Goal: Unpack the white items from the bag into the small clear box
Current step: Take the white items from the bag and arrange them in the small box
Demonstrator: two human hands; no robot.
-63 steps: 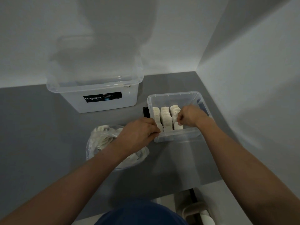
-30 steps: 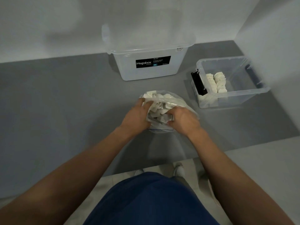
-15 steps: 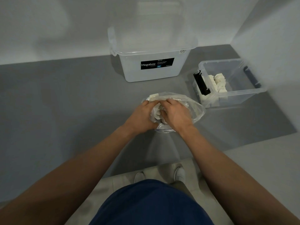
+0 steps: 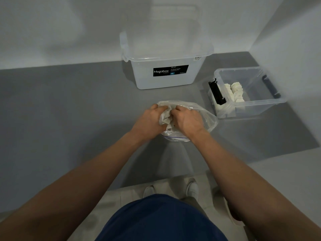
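Head: hands part-hidden in bag

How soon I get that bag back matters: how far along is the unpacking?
Done: a few rows of white items stand at the left end of the small clear box. In hand: left hand and right hand are in the bag, fingers curled round a white clump. Left: most of the box is bare.

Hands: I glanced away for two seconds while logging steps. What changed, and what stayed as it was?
The left hand and right hand left the small clear box and came back to the bag, where they now grip white items. The box, its packed rows and the Megabox tub stayed put.
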